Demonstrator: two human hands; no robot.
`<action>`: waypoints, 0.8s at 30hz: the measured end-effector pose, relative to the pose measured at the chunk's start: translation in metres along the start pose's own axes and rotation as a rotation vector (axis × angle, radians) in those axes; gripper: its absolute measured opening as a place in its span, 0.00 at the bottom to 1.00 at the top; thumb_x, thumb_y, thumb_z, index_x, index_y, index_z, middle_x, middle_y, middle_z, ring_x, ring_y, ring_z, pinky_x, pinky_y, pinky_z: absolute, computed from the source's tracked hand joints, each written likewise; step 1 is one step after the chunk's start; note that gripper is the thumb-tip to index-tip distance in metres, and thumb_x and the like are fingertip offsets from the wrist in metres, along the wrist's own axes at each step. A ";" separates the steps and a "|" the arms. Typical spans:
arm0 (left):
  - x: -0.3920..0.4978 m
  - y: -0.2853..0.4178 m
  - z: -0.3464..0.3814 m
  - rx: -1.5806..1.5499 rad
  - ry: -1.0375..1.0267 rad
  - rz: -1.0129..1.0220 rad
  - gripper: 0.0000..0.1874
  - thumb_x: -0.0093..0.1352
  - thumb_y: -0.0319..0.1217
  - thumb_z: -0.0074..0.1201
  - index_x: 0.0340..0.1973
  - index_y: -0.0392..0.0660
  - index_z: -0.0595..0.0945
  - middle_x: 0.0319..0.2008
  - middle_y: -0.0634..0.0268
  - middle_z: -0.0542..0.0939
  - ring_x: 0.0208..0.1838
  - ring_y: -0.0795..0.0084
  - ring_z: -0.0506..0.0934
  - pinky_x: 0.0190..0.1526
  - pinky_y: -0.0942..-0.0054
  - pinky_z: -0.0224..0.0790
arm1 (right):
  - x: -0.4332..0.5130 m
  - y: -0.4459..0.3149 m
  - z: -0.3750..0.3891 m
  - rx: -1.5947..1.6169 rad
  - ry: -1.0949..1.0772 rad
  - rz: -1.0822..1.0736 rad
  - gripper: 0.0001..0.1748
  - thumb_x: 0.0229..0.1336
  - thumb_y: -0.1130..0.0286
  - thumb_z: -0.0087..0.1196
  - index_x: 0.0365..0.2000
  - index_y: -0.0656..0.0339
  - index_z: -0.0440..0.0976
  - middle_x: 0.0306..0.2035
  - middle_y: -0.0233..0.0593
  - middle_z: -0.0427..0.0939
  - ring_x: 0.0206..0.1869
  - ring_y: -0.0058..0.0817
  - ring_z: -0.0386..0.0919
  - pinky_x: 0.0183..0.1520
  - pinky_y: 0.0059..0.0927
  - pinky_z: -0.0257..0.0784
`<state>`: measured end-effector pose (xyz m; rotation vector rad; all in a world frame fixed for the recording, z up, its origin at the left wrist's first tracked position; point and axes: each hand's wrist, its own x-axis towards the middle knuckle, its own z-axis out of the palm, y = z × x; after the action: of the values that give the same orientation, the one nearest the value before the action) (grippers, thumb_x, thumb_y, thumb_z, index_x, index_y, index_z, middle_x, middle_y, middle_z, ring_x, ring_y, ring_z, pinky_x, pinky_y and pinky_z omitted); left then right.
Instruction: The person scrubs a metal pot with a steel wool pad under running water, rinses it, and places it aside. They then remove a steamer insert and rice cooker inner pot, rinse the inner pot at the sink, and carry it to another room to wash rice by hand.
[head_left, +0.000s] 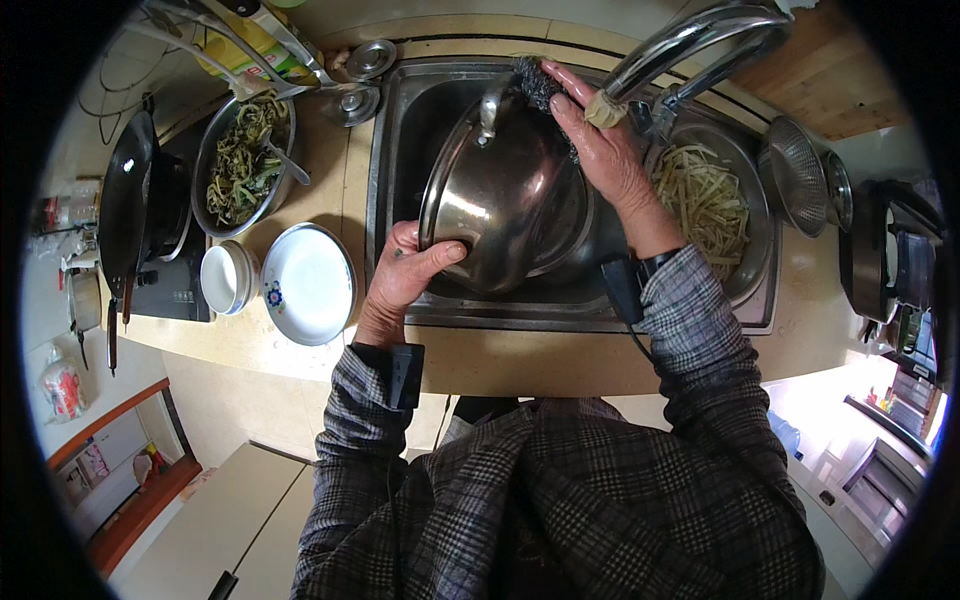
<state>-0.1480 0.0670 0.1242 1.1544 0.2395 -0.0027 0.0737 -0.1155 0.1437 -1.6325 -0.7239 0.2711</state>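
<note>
A stainless-steel pot (487, 202) is tilted on its side in the left basin of the sink (420, 307), its outer wall facing up. My left hand (409, 270) grips its rim at the near left, thumb on the outside. One looped metal handle (489, 116) stands out near the far side. My right hand (600, 139) holds a dark steel-wool scourer (541, 84) against the far right of the pot; how its fingers lie around the scourer is partly hidden. A chrome faucet (690, 37) arches above that hand.
Pale cut strips (701, 199) fill a metal bowl (759, 247) at the sink's right. To the left are a bowl of cooked greens (244, 161), a white plate (309, 285), stacked small bowls (223, 277) and a wok (127, 202). A perforated strainer (799, 176) leans far right.
</note>
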 end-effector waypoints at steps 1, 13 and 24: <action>0.002 -0.001 -0.004 -0.003 0.003 0.011 0.14 0.64 0.31 0.69 0.44 0.40 0.88 0.39 0.67 0.88 0.42 0.79 0.82 0.50 0.75 0.74 | 0.003 -0.007 -0.003 0.063 -0.042 -0.046 0.28 0.68 0.56 0.56 0.63 0.59 0.70 0.57 0.42 0.77 0.60 0.32 0.73 0.64 0.32 0.65; 0.026 0.001 0.000 0.175 0.137 0.094 0.18 0.64 0.34 0.71 0.45 0.39 0.85 0.36 0.70 0.84 0.38 0.80 0.78 0.45 0.77 0.72 | 0.004 -0.011 -0.015 -0.191 -0.191 -0.240 0.28 0.48 0.75 0.69 0.52 0.55 0.74 0.51 0.31 0.79 0.58 0.31 0.76 0.65 0.32 0.67; 0.072 0.026 0.058 1.123 0.149 0.316 0.20 0.63 0.37 0.60 0.47 0.40 0.78 0.35 0.45 0.82 0.41 0.40 0.80 0.43 0.52 0.75 | -0.012 -0.022 -0.004 -0.283 -0.369 -0.124 0.27 0.51 0.76 0.66 0.54 0.56 0.73 0.51 0.34 0.78 0.55 0.32 0.77 0.61 0.33 0.70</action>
<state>-0.0640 0.0337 0.1558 2.3070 0.1792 0.2570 0.0605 -0.1250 0.1624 -1.8168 -1.1831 0.4004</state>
